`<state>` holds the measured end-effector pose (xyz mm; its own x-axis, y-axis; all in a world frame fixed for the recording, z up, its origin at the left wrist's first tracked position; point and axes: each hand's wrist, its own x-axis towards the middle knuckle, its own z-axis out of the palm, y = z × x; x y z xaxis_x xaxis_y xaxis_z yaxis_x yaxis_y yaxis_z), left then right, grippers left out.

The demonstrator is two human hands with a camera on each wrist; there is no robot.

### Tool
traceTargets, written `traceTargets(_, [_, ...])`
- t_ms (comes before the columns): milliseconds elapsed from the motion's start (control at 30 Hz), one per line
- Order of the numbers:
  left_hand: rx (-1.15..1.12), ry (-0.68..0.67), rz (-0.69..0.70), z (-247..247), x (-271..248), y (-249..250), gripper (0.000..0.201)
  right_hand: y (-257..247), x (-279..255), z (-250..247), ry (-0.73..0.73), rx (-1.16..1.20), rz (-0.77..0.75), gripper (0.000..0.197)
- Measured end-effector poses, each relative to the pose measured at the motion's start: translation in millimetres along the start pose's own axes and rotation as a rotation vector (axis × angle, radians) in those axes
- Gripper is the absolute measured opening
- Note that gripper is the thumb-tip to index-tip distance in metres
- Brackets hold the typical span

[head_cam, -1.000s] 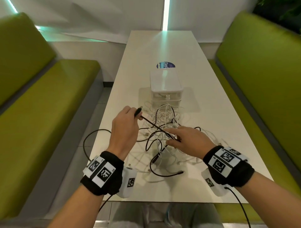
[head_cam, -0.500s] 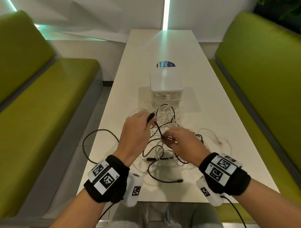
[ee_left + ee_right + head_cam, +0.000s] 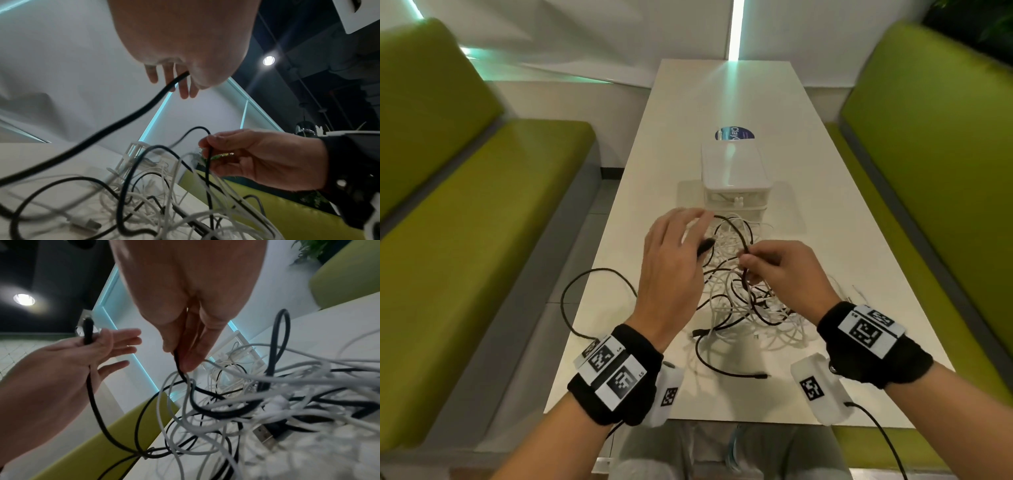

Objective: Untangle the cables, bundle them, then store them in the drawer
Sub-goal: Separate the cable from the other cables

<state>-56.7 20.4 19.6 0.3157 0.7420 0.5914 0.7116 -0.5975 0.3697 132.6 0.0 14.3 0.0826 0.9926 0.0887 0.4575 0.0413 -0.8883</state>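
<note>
Head view: I have both hands raised over the cable tangle (image 3: 743,301), which lies on the white table (image 3: 784,102) just in front of the drawer unit (image 3: 736,178).

L hand (image 3: 671,267): thumb clamps the plug end of a black cable (image 3: 90,386) against the palm; the other fingers (image 3: 125,339) are stretched out, spread wide. From the plug the cable runs down across the palm and off toward the pile (R wrist view).

R hand (image 3: 787,274): thumb + forefinger pinch a black strand (image 3: 208,162), narrow grip, remaining fingers curled beside it. The strand arches up in a loop above the pinch, then drops into the heap. Whether this is the same cable the L hand holds, I cannot tell.

Tangle: black + white leads knotted together, partly lifted off the table under the R hand. One black lead (image 3: 571,301) loops out past the table's L edge; another black end (image 3: 732,371) lies loose on the near side. A USB plug (image 3: 265,433) rests on the table amid the white strands.

Drawer unit: white, drawers closed as far as I can see. Green benches (image 3: 465,205) flank the table both sides.
</note>
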Motion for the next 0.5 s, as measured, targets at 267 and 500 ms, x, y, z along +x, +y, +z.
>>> traceTargets(267, [-0.138, -0.386, -0.118, 17.4, -6.9, 11.8, 0.016, -6.1, -0.6, -5.9, -0.057, 0.095, 0.007, 0.012])
traceTargets(500, [-0.038, -0.465, -0.122, 30.0, -8.0, 15.2, 0.029, -4.4, -5.0, -1.7, -0.055, 0.058, -0.066, 0.013])
